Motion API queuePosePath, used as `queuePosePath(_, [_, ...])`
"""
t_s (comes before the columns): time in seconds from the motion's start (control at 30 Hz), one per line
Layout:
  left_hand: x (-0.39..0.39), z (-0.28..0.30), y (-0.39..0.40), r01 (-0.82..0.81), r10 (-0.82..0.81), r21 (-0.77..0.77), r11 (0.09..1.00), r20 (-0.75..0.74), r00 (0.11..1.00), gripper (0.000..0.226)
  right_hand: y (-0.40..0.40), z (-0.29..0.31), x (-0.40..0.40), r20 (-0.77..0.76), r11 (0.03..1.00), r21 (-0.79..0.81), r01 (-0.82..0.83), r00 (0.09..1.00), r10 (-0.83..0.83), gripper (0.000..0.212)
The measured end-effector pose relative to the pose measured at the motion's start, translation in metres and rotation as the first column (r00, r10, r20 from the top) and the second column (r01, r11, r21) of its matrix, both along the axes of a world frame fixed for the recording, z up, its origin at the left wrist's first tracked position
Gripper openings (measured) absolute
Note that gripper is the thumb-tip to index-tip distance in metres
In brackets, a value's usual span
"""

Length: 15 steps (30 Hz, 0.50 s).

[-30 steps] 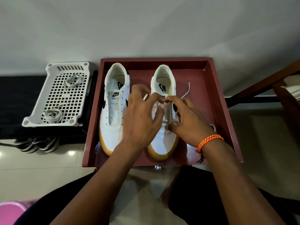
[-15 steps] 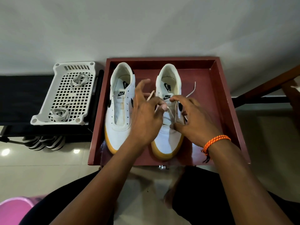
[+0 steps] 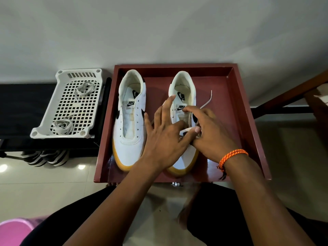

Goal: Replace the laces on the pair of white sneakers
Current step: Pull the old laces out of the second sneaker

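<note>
At far left a white basket (image 3: 53, 110) holds two coiled laces (image 3: 62, 126). Right of it, a red tray (image 3: 248, 121) carries two white sneakers (image 3: 128, 121). Over the right sneaker (image 3: 184, 89), the left hand (image 3: 165, 137) pinches a white lace (image 3: 206, 103), other fingers spread; the right hand (image 3: 211, 135) curls at its eyelets, its hold hidden.

The left hand (image 3: 165, 139) and the right hand (image 3: 211, 132) cover the middle and the front of the right sneaker (image 3: 184, 96), so its eyelets are not visible. The lace (image 3: 206, 102) goes under the fingers; where it passes there I cannot tell. At the lower left corner a pink object (image 3: 12, 231) is cut by the frame edge. Under the black shelf (image 3: 23, 110), at the left, striped shoes (image 3: 46, 157) are half hidden. At the right edge, brown furniture (image 3: 312, 96) is cut off.
</note>
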<state>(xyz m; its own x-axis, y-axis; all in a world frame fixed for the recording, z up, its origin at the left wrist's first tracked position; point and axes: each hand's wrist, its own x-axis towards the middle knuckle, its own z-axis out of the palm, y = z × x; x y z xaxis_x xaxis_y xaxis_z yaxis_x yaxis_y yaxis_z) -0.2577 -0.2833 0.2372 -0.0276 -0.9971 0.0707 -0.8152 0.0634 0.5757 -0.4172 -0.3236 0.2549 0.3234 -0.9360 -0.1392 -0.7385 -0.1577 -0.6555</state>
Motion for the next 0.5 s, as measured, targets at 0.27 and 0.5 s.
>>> queuePosePath(0.27, [0.008, -0.004, -0.01, -0.055, 0.044, -0.092, 0.994, -0.12, 0.992, 0.012, -0.001, 0.001, -0.001, -0.035, 1.0, -0.003, -0.011, 0.999, 0.011, 0.076])
queuePosePath(0.5, [0.011, 0.009, -0.014, -0.206, 0.277, 0.21, 0.956, -0.877, 0.393, 0.018, -0.001, 0.002, -0.004, -0.036, 1.0, 0.011, 0.002, 0.999, -0.002, 0.075])
